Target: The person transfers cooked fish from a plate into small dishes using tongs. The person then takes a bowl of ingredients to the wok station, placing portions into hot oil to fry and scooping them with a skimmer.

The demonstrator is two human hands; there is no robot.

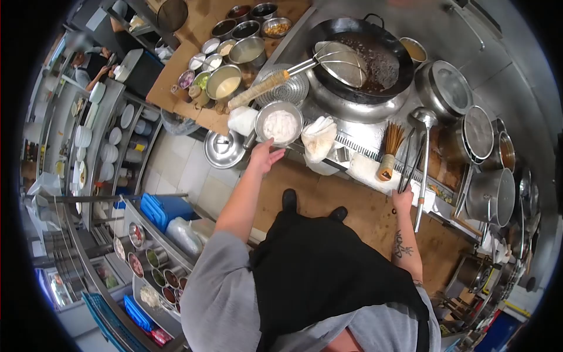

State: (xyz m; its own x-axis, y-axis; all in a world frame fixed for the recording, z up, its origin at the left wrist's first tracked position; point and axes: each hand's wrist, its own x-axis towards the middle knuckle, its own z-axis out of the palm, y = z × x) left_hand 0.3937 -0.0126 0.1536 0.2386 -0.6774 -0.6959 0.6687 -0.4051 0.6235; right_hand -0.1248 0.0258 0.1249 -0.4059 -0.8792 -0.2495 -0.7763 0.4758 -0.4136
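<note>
Your apron (337,276): matt cloth. Your saucepan (300,124): smooth metal, softly shiny. Pot lid (220,154): glossy metal (note its bright highlights). Ladle (424,117): shiny metal. Wok brush (390,151): rough, fibrous bristles.

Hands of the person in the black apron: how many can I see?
2: the left hand at the metal pan of pale food, the right hand holding dark tongs.

Wide, round-edged view from the wearer's head, facing forward and steeply down
Black cloth apron (340,270) lies nearest, bottom centre; round black metal wok (404,63) farther off, upper right.
</note>
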